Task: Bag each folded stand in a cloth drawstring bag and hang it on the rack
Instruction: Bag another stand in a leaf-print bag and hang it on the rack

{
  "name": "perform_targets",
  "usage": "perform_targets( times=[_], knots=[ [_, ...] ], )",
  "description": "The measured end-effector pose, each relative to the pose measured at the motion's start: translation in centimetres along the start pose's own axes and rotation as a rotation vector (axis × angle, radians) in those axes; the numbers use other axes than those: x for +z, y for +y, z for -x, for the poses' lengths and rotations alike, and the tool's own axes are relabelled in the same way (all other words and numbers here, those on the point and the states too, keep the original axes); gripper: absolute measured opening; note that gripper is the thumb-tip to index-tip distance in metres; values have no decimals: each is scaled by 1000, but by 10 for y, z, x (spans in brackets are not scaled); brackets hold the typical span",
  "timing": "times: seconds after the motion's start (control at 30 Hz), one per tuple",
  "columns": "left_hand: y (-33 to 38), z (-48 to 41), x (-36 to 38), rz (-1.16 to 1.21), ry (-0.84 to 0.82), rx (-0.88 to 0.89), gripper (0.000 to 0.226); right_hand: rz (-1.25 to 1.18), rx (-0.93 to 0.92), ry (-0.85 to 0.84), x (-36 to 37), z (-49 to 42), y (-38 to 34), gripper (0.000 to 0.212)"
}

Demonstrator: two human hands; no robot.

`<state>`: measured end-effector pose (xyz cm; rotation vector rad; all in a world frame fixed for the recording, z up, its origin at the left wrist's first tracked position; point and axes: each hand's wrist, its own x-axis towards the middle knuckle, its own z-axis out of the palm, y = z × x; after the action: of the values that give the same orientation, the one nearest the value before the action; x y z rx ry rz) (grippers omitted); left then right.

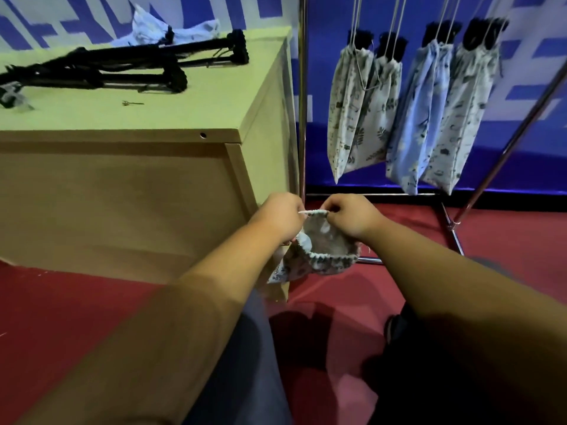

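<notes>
Drawstring bag [325,253] mouth, 2 hands pinching rim

held bag [325,261]: I see pale cloth with a dark leafy print; the inside is plain grey
hanging bags [348,118]: three whitish with dark leaf and sprig prints, one light blue
folded stands [122,64]: black
cabinet [122,194]: light tan wood grain, as I read it
floor [61,317]: red
wall [334,16]: deep blue with white bars
rack [302,87]: silver metal
spare bag [187,31]: pale blue
</notes>
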<state>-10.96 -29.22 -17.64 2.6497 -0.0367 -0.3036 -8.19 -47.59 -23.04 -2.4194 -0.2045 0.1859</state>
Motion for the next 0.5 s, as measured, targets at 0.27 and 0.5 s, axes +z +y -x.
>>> perform_targets(
  times=[0.27,0.5],
  knots=[
    [-6,-10,6,-19,-32,77,30,-116,29,76,12,-10,-3,36],
    [18,-5,-55,392,-133,141,24,-518,101,165,-27,-29,-63,28]
  ],
)
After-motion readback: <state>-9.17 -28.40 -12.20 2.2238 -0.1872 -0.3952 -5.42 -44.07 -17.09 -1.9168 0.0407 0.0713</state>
